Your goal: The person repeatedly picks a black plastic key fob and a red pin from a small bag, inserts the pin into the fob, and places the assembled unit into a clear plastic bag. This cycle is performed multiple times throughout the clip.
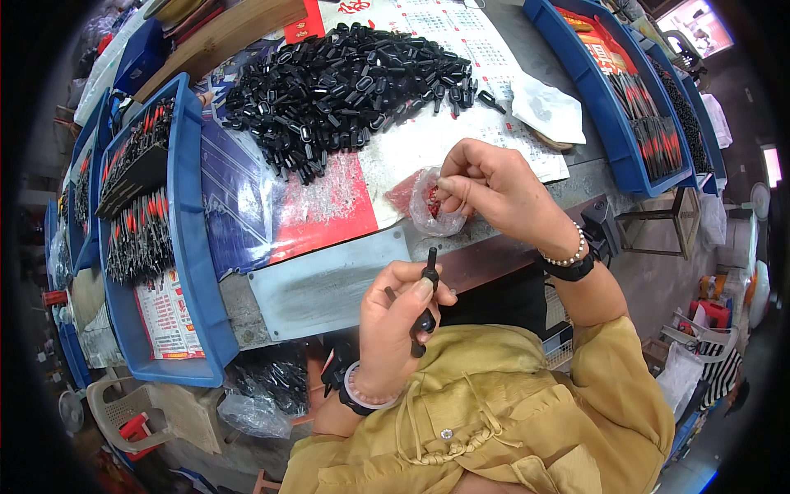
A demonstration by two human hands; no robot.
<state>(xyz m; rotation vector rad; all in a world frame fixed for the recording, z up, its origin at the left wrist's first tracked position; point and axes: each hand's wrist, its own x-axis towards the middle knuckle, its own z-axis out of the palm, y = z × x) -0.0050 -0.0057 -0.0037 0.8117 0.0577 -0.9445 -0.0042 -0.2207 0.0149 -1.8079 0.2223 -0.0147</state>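
Note:
My left hand (393,317) is closed around a slim black plastic part (430,273), its narrow tip pointing up past the thumb. More black pieces show below the fingers, and I cannot tell whether they are separate. My right hand (510,198) has its thumb and fingers pinched together at the mouth of a small clear plastic bag (440,221) with tiny red pieces inside. Whatever lies between those fingertips is hidden. Beyond both hands a large heap of glossy black plastic parts (346,86) lies on printed paper. A grey metal plate (329,284) lies at the table's near edge.
At the left stands a long blue tray (193,247) with rows of black parts with orange-red marks. Another blue tray (605,123) with similar rows is at the far right. A white cloth-like piece (547,109) lies near it. A beige plastic chair (156,412) stands lower left.

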